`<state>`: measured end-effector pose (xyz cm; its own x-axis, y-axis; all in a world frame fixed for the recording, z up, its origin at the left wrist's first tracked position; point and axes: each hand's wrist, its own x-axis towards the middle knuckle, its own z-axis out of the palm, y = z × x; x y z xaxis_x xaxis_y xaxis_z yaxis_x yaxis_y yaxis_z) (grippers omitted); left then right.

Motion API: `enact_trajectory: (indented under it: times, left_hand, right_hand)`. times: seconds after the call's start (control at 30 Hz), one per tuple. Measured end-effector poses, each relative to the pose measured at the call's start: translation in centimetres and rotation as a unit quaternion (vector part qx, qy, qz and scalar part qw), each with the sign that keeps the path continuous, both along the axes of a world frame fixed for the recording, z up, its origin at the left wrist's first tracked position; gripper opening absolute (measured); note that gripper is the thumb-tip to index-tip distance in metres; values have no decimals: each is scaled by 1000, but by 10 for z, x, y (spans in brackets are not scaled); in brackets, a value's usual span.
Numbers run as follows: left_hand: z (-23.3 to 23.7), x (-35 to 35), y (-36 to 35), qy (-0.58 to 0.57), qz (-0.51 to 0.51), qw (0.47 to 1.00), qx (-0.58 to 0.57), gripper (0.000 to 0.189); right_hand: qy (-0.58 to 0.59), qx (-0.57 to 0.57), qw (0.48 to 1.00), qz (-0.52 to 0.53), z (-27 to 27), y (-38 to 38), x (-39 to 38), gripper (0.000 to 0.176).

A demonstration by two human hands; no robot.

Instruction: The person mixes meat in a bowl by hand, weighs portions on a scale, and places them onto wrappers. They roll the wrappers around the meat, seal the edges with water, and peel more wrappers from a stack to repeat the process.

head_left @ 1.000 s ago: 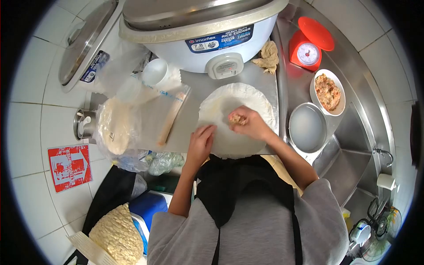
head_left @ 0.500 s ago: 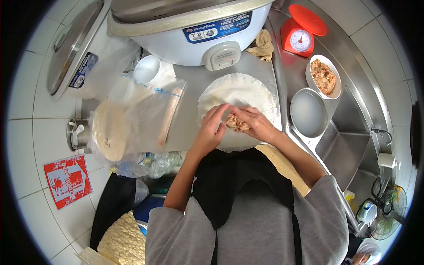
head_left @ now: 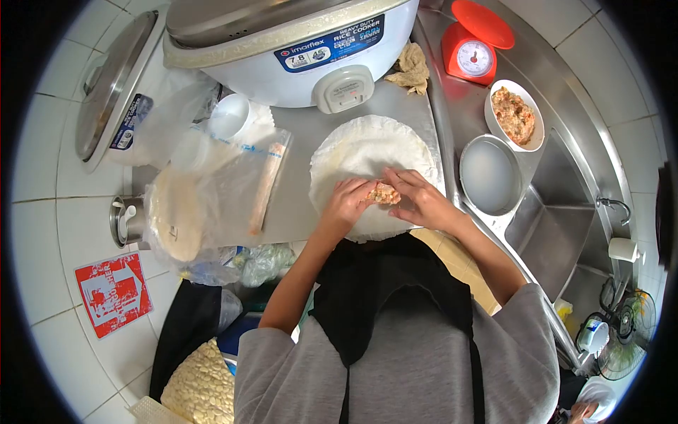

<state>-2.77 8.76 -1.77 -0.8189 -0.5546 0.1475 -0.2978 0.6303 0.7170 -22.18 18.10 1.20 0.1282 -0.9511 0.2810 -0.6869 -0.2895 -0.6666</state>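
Left hand [head_left: 346,203], fingers curled, grips the nine-o'clock end of a chunky filling lump [head_left: 383,193]; right hand [head_left: 424,200], thumb and fingers parted, brackets the three-o'clock end. I see its long axis running nine to three, over a round white sheet [head_left: 371,148], left hand closer.

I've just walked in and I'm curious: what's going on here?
A person is working at a metal counter with a lump of chopped mixture over the near part of a round white sheet. The left hand touches one end of the lump; the right hand is spread around the other. A white bowl off to the right holds similar-looking mixture.
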Motion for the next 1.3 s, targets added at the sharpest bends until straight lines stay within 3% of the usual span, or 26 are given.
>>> enact_trajectory:
  times: [0.1,0.27,0.37,0.43,0.47,0.6,0.77,0.87,1.03,1.17,1.23,1.3]
  left_hand:
    - [4,-5,6,48,36,997,-39,39]
    - [-13,-6,-4,75,-12,997,6,46]
    - [-22,-3,-10,56,-46,997,-2,49]
    - [7,-1,-1,32,-26,999,32,48]
    - [20,-2,2,9,-6,997,70,48]
    - [24,-8,4,2,27,998,61,48]
    - [-8,-16,13,15,13,998,-61,45]
    - [0,-21,14,39,11,999,-31,42]
    - [-27,-14,2,71,-12,996,-55,42]
    - [-6,-6,4,50,16,998,-18,45]
    - [-12,1,0,53,25,998,-18,50]
    - [-19,9,-6,54,31,998,-17,54]
  right_hand:
    - [-33,-22,999,-7,-2,-2,5,38]
    - [18,-68,998,0,-34,0,-1,34]
    - [22,-49,998,32,-28,0,-7,35]
    - [-82,0,996,28,-4,-1,-5,35]
    - [-81,-1,996,29,-5,-2,-7,35]
    - [-35,31,999,-6,-17,1,-11,37]
    - [0,-2,1000,10,-25,4,-13,40]
    - [47,-51,997,15,-27,6,-9,42]
    - [67,-61,994,65,-33,1,-16,51]
    - [27,-28,997,72,-21,-4,-16,52]
    - [-39,40,998,32,-11,-4,-15,49]
    - [-32,22,998,47,-20,-6,-18,49]
